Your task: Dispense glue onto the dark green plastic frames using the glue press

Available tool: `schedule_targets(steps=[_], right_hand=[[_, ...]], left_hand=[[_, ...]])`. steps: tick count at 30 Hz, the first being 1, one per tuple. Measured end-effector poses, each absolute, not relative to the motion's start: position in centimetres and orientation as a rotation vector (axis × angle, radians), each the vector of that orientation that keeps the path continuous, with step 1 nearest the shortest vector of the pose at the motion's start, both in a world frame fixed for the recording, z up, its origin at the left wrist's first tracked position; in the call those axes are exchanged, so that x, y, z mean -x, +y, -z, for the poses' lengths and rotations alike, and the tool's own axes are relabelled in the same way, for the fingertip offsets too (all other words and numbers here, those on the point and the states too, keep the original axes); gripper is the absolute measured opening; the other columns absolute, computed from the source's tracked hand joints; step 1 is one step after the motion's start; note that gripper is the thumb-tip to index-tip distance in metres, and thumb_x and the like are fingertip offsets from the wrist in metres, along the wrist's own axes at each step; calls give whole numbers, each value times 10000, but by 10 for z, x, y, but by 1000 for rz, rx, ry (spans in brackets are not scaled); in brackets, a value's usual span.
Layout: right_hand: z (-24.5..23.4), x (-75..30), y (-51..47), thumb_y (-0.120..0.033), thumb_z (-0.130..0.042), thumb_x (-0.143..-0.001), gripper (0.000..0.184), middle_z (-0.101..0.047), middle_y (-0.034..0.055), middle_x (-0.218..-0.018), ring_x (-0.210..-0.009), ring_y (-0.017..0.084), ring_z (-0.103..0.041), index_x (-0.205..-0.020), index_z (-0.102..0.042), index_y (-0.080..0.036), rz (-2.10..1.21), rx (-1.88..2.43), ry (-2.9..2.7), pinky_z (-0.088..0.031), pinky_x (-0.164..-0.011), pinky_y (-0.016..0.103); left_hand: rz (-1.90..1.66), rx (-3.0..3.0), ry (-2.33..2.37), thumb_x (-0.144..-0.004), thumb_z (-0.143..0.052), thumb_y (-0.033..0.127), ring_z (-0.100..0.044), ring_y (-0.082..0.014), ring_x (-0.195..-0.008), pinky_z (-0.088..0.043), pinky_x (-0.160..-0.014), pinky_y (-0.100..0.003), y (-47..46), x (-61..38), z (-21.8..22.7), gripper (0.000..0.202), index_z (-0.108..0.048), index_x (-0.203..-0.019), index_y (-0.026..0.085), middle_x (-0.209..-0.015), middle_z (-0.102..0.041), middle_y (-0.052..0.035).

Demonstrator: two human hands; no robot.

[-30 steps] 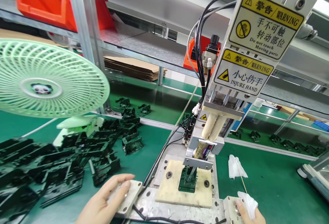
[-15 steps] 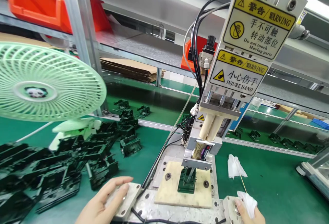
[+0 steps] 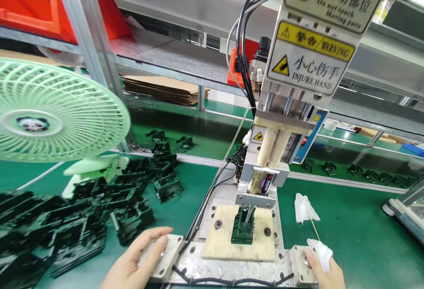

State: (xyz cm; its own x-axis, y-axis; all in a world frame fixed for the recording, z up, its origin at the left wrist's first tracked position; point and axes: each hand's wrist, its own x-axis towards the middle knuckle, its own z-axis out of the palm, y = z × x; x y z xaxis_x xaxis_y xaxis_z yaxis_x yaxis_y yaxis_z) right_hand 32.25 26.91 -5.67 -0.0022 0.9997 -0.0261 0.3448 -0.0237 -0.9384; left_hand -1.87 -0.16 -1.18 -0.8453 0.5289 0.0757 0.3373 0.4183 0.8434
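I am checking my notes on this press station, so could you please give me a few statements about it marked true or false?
1. The left hand rests on the left button block. True.
2. The right hand holds a white cloth. True.
3. The fixture plate is bare. False: a dark green part sits in it.
4. The fan is red. False: it is pale green.

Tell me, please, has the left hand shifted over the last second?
No. The left hand still rests on the same spot of the grey button block, left of the cream plate.
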Motion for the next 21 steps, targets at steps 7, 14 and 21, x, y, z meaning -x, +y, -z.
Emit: schedule_targets(steps=[7, 14, 21], right_hand=[[31, -331, 261, -720, -750, -595, 823, -724, 96, -954, -854, 275, -666, -1136, -688, -102, -1217, 1506, -1450, -532, -620, 279], [22, -337, 260, -659, -809, -570, 819, -718, 118, -934, -740, 256, -659, -1143, -690, -87, -1244, 1549, -1404, -495, -495, 266], [22, -338, 260, -645, -819, -569, 803, -718, 132, -971, -785, 269, -673, -1139, -696, -94, -1278, 1510, -1419, -522, -554, 279]], left_hand=[[-1558, -1153, 2700, -874, -527, 477, -587, -271, -1062, -446, -1012, -382, 6, -17, -36, 312, -620, -983, 200, -1129, -606, -84], [-1169, -1334, 2115, -723, -751, 489, -492, -327, -1264, -424, -1086, -478, 76, -37, -81, 755, -454, -1349, 188, -1390, -496, -127], [-1175, -1244, 1611, -661, -801, 408, -533, -315, -1225, -369, -1127, -495, 126, -35, -63, 649, -540, -1189, 136, -1251, -589, -154]])
